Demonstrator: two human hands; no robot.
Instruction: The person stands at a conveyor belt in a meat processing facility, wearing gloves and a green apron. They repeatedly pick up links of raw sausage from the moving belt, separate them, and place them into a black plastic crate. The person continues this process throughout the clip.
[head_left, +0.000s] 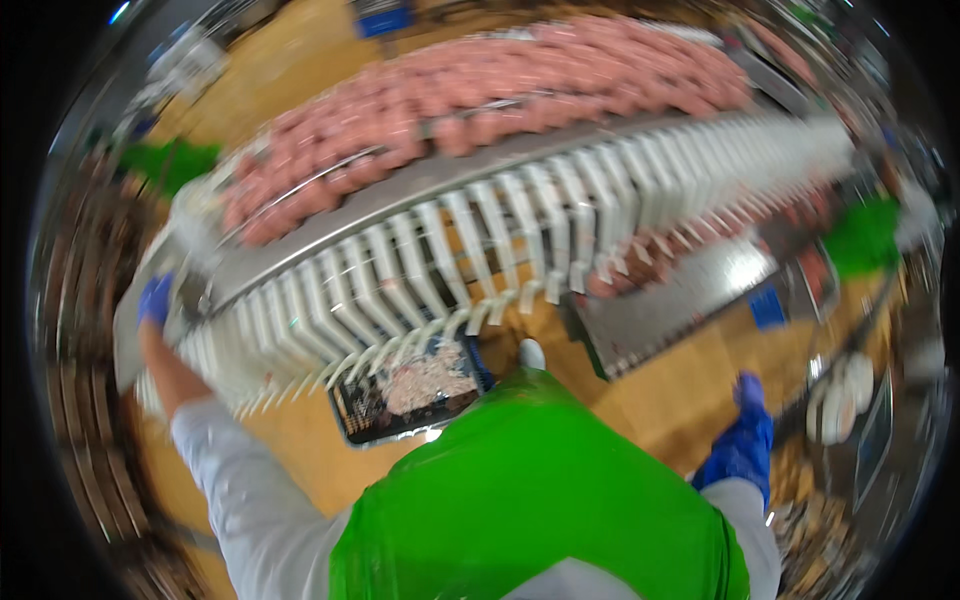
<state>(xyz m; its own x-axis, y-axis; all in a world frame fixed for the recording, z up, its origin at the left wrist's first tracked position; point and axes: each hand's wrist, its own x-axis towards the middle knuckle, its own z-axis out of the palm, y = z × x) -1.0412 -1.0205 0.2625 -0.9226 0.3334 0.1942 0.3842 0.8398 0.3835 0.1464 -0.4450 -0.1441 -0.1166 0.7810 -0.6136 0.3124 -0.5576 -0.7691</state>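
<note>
My left hand (155, 298), in a blue-purple glove, reaches to the left end of a long metal table (300, 262). It is at or against the pale end panel; blur hides its fingers and any contact. My right hand (747, 388), gloved alike below a blue sleeve cover, hangs low over the floor at the right, away from the table. Its fingers are too small and smeared to read. Long rows of pink sausages (480, 92) cover the table's far side. Along its near side runs a row of white angled slats (440, 255).
Below the slats sits a black crate (352, 418) with pale scraps. A metal tray (680, 295) is to its right, near more pink meat (640, 265). Green-clad people (865, 238) appear at both sides. Brown stacked racks (90, 450) line the left edge.
</note>
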